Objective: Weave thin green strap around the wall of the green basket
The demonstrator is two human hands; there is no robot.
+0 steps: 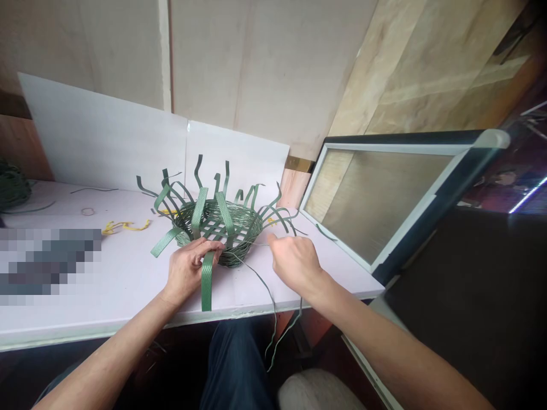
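Note:
A half-woven green basket (239, 228) of plastic strapping sits on the pale table (106, 285), with several wide strips sticking up and outward from its rim. My left hand (188, 270) is closed on the basket's near rim beside a wide green strip (207, 282) that runs toward the table's front edge. My right hand (294, 262) is closed in a pinch on a thin green weaving strand (267, 290) just right of the basket. That strand trails from the basket off the table's front edge and hangs down toward my lap.
Yellow scraps (126, 226) and a small ring (88, 211) lie left of the basket. A pile of green strapping (12, 185) sits at the far left. A white board (106, 142) stands behind. A framed glass panel (384, 193) leans at the right.

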